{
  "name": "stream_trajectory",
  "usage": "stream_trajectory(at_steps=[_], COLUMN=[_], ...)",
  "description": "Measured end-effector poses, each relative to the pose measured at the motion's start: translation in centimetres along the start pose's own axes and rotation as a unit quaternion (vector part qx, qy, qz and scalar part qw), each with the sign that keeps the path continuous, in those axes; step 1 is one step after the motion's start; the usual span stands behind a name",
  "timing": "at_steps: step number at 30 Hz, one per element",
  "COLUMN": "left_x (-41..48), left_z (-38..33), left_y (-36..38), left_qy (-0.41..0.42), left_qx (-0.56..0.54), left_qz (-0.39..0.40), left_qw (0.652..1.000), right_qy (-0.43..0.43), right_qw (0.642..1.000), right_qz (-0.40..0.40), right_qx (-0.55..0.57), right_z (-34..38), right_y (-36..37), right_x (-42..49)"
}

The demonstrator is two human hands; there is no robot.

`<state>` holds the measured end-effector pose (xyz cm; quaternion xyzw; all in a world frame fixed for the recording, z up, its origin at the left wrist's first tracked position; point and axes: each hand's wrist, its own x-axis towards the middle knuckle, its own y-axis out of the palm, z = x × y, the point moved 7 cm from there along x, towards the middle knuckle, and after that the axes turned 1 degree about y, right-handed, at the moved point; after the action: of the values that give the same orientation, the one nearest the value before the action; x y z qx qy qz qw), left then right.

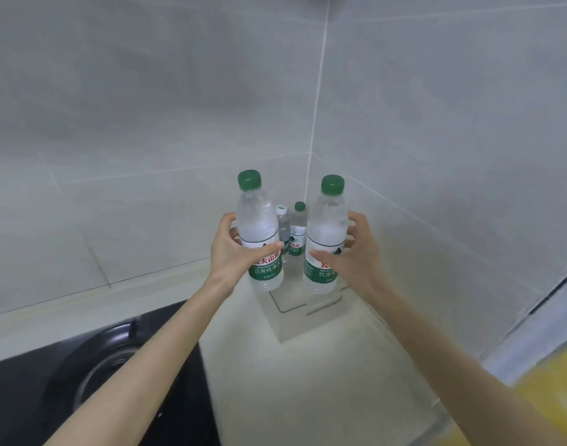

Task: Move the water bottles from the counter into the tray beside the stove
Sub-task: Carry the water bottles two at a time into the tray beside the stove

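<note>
Bottles [259, 233], clear plastic, both hands.

Soft, even, dimmish light on my grey wall tiles [147, 107]; faint shadows, no glare. Edges bow and smear, and the yellow patch [552, 378] is blurred.

Two small bottles [292, 233] occupy the tray's [295, 326] rear corner against the tiled walls [436, 140]; its front portion lies bare, open from above, with the stove [83, 375] bounding the left
</note>
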<state>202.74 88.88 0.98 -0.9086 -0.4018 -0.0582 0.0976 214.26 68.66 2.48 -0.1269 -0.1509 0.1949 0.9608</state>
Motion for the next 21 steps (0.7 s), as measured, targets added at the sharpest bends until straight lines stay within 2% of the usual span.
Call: stream_trajectory(at_steps=[4,11,21], left_x=[3.8,8.5,12.0], left_z=[2.0,8.3,16.5], left_y=[3.5,7.7,11.0], left_qy=[-0.013,-0.068,-0.136], left_qx=[0.025,0.057,0.077], left_qz=[-0.022,-0.020,-0.028], left_qw=[0.999,0.996,0.987], right_qy=[0.021,0.107,0.119], right_qw=[0.999,0.993,0.990], right_qz=[0.028,0.051,0.072], right_qx=[0.008,0.013,0.003], right_z=[-4.3,-12.6,-20.1], right_y=[0.7,4.2,8.3], right_x=[5.6,12.2,15.8])
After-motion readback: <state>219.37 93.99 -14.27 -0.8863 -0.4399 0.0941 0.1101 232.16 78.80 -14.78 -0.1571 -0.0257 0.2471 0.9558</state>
